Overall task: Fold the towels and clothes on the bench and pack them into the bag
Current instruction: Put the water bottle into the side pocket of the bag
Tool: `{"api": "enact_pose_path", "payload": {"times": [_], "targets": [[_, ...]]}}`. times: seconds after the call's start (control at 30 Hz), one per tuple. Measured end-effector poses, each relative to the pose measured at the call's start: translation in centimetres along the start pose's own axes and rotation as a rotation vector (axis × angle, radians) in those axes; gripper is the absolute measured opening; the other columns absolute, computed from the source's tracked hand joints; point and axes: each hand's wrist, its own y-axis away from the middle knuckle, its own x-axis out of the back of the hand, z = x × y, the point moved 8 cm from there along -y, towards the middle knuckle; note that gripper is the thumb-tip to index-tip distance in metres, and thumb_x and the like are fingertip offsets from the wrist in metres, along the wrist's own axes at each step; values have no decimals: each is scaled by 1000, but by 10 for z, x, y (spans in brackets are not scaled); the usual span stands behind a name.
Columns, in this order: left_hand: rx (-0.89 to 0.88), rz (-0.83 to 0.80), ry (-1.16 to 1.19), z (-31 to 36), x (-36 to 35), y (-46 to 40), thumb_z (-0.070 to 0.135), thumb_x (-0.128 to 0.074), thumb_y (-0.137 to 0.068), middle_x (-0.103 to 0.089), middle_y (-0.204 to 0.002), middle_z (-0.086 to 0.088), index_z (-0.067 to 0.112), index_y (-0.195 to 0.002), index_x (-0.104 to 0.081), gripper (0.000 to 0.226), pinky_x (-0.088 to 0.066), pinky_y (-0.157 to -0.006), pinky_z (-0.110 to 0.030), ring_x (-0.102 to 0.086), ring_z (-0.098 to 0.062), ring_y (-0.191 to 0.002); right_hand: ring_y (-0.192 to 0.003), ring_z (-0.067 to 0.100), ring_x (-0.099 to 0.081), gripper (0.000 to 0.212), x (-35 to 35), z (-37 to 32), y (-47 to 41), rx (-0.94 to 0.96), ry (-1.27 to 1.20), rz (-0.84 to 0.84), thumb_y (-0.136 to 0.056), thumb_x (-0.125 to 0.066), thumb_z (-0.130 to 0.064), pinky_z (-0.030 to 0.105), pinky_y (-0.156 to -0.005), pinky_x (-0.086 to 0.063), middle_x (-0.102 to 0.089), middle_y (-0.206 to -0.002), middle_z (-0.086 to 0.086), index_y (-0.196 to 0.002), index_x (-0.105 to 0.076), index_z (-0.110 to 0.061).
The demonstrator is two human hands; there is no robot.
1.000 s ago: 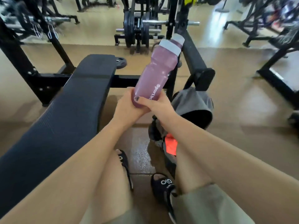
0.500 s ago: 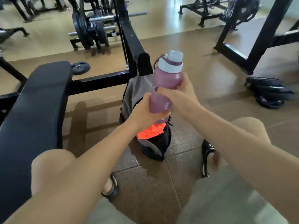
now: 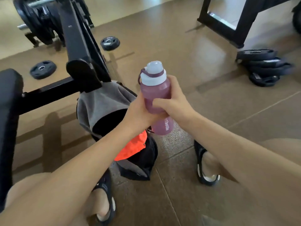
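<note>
Bag (image 3: pixel 104 101), grey and black, gaping open on floor (image 3: pixel 203 98) beside bench (image 3: pixel 8 101), orange cloth (image 3: pixel 132 149) showing. Left hand (image 3: pixel 138 111) and right hand (image 3: pixel 174 101) both gripping upright purple bottle (image 3: pixel 155 93).

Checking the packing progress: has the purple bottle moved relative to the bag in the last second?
Yes. The purple bottle, gripped by both hands, went from left of the bag's opening to its right side.

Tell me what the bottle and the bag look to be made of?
Bottle: probably plastic, a matte mauve body with a smooth pale cap and printed lettering. Bag: soft woven fabric, grey and black, judging by its slumped folds; an orange cloth shows inside.
</note>
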Motion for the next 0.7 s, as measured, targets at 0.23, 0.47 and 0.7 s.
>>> {"api": "enact_pose_path", "payload": {"times": [0.23, 0.47, 0.7], "targets": [[44, -13, 58, -39, -17, -51, 23, -95, -67, -68, -111, 22, 32, -125, -56, 70, -48, -87, -12, -63, 11, -103, -102, 27, -65, 44, 57, 75, -43, -315, -450, 212, -77, -43, -2, 36, -90, -52, -69, -110, 14, -116, -63, -6], [28, 125, -119, -54, -6, -51, 43, -94, -53, -66, -117, 15, 39, -124, -51, 83, -49, -98, -22, -60, -1, -112, -89, 15, -62, 26, 20, 250, -87, -490, 420, -63, -89, -55, -17, 29, -72, -45, -66, -96, -6, -113, -65, -19], [-32, 233, -173, -70, 22, -49, 26, -96, -57, -57, -112, 31, 28, -130, -40, 92, -44, -85, -6, -55, 18, -101, -104, 30, -61, 33, -55, 309, -118, -338, 674, -295, -86, -58, -27, 43, -91, -53, -64, -118, 10, -117, -64, -18]]}}
